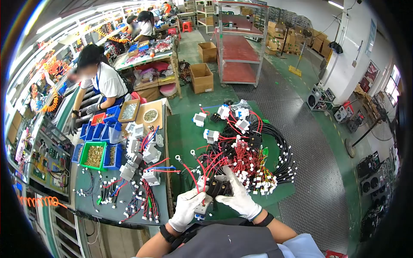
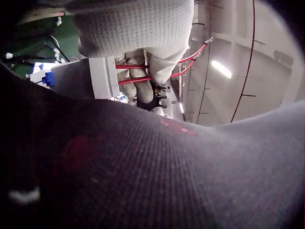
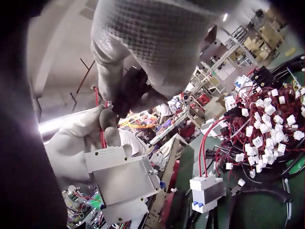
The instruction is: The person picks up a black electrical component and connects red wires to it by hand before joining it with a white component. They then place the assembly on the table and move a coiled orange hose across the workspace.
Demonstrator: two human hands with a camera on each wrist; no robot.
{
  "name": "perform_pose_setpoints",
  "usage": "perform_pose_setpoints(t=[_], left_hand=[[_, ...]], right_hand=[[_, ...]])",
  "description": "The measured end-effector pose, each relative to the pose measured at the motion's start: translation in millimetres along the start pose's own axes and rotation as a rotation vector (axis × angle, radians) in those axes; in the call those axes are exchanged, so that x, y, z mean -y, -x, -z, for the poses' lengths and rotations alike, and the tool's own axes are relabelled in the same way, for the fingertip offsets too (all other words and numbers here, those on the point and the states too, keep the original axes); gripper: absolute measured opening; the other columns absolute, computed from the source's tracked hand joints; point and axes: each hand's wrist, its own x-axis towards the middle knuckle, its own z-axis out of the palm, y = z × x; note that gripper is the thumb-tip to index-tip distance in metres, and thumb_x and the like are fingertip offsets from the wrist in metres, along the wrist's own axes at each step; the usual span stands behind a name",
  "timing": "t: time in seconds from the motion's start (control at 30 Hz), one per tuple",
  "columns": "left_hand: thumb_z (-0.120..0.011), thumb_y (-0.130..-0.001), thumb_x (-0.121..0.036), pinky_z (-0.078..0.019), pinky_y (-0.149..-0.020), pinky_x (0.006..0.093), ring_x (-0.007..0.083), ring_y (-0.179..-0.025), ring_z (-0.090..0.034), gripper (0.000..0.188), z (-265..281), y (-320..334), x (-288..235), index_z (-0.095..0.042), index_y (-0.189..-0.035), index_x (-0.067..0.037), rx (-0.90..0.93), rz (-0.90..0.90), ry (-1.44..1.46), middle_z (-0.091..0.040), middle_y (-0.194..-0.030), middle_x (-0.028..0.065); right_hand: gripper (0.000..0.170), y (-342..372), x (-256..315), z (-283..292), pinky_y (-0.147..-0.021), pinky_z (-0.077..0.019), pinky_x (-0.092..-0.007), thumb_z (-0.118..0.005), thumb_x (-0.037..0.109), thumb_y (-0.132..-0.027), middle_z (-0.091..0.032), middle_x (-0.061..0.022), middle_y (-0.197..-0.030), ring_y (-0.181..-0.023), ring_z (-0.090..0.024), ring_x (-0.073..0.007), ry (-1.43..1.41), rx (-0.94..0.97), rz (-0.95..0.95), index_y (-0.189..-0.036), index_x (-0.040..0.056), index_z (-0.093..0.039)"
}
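Observation:
In the head view, my gloved left hand [image 1: 188,208] pinches two red wires [image 1: 189,170] tipped with ring terminals. A white-grey circuit breaker [image 1: 204,207] hangs just below these fingers, and its pale housing [image 3: 125,183] fills the lower part of the right wrist view. Close beside it, my gloved right hand [image 1: 239,198] grips a black block [image 1: 219,187] with brass-coloured contacts between thumb and fingers. The left wrist view shows the red wires [image 2: 133,67] running from the breaker [image 2: 101,76] past the gloved fingers; dark fabric covers much of that view.
A pile of red and black wire harnesses [image 1: 247,155] with white connectors covers the green table ahead. More breakers [image 1: 151,153] lie to the left, near a green bin [image 1: 93,155] of brass parts and several blue bins. Another person [image 1: 100,77] works at the left line.

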Motion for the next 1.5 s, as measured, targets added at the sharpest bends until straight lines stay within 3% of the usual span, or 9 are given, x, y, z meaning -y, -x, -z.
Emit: perform_pose_setpoints(t=[0.43,0.63,0.73,0.87,1.0,1.23,1.33,1.37,1.5], left_hand=[[-0.059,-0.096,-0.008,-0.0507,-0.072,0.0227,0.0093,-0.080,-0.064,0.028,0.2,1.9,2.5,-0.061,-0.120,0.004,-0.029,0.014,0.060,-0.069,-0.096,0.0073],[-0.061,-0.094,-0.008,-0.0466,-0.067,0.0197,0.0058,-0.075,-0.059,0.027,1.3,-2.9,0.3,-0.063,-0.118,0.003,-0.101,0.045,0.071,-0.067,-0.090,0.0009],[-0.063,-0.093,-0.009,-0.0461,-0.066,0.0191,0.0049,-0.075,-0.058,0.025,-2.2,-4.3,5.1,-0.065,-0.116,0.002,-0.065,0.029,-0.066,-0.066,-0.089,-0.0001],[-0.065,-0.093,-0.010,-0.0456,-0.065,0.0194,0.0043,-0.075,-0.058,0.023,-7.1,-4.8,10.6,-0.067,-0.112,0.001,-0.026,0.109,-0.056,-0.066,-0.087,-0.0003],[-0.064,-0.094,-0.011,-0.0472,-0.067,0.0210,0.0048,-0.076,-0.058,0.023,-7.1,-2.2,9.2,-0.067,-0.112,0.002,-0.052,0.166,0.044,-0.066,-0.087,0.0003],[-0.062,-0.094,-0.008,-0.0526,-0.074,0.0259,0.0115,-0.083,-0.065,0.022,2.8,-1.9,6.6,-0.066,-0.111,0.005,-0.190,-0.016,0.083,-0.070,-0.096,0.0078],[-0.062,-0.094,-0.008,-0.0537,-0.074,0.0267,0.0133,-0.084,-0.067,0.023,7.0,-3.8,2.6,-0.064,-0.112,0.006,-0.251,-0.070,0.145,-0.070,-0.098,0.0098],[-0.061,-0.095,-0.010,-0.0539,-0.075,0.0271,0.0148,-0.085,-0.067,0.023,7.6,-4.5,0.7,-0.064,-0.111,0.006,-0.245,-0.062,0.169,-0.070,-0.098,0.0109],[-0.060,-0.096,-0.014,-0.0548,-0.075,0.0276,0.0179,-0.086,-0.068,0.024,3.3,-3.2,-0.6,-0.062,-0.110,0.006,-0.239,-0.045,0.209,-0.070,-0.099,0.0131]], right_hand=[[0.069,0.9,-14.6,8.5,-0.106,-0.0380,-0.0361,-0.068,0.015,-0.084,-0.054,-0.0140,-0.131,-0.121,-0.051,-0.0225,-0.203,-0.017,-0.101,-0.142,0.0008,-0.034],[0.051,-3.3,-5.0,38.5,-0.108,-0.0356,-0.0356,-0.062,0.014,-0.089,-0.053,-0.0125,-0.134,-0.126,-0.049,-0.0223,-0.209,0.312,-0.102,-0.135,-0.0019,-0.048],[0.078,-6.6,-6.8,23.2,-0.112,-0.0302,-0.0389,-0.065,0.025,-0.089,-0.048,-0.0179,-0.138,-0.132,-0.042,-0.0252,-0.225,0.410,-0.150,-0.151,0.0014,-0.024],[0.077,-8.4,-39.6,-5.7,-0.099,-0.0457,-0.0349,-0.068,0.010,-0.086,-0.052,-0.0189,-0.131,-0.113,-0.057,-0.0228,-0.731,0.025,-0.316,-0.147,-0.0039,-0.022],[0.043,-1.0,-41.5,-31.3,-0.089,-0.0490,-0.0292,-0.064,0.014,-0.091,-0.062,-0.0095,-0.113,-0.100,-0.061,-0.0151,-0.952,-0.148,-0.461,-0.128,-0.0034,-0.051],[0.030,7.1,-31.0,9.8,-0.089,-0.0480,-0.0277,-0.064,0.018,-0.090,-0.068,-0.0052,-0.099,-0.095,-0.062,-0.0114,-0.355,0.030,-0.391,-0.113,-0.0014,-0.068],[0.067,10.5,-18.8,9.2,-0.082,-0.0497,-0.0268,-0.075,0.027,-0.082,-0.069,-0.0098,-0.104,-0.089,-0.062,-0.0121,-0.008,0.319,-0.555,-0.137,-0.0012,-0.048],[0.087,8.5,-22.3,4.3,-0.079,-0.0504,-0.0298,-0.078,0.038,-0.077,-0.069,-0.0143,-0.106,-0.083,-0.064,-0.0180,0.093,0.400,-0.568,-0.143,-0.0019,-0.037],[0.090,12.0,-45.6,-23.1,-0.083,-0.0504,-0.0374,-0.070,0.056,-0.076,-0.068,-0.0213,-0.103,-0.090,-0.066,-0.0353,0.468,0.296,-0.207,-0.143,0.0045,-0.040]])
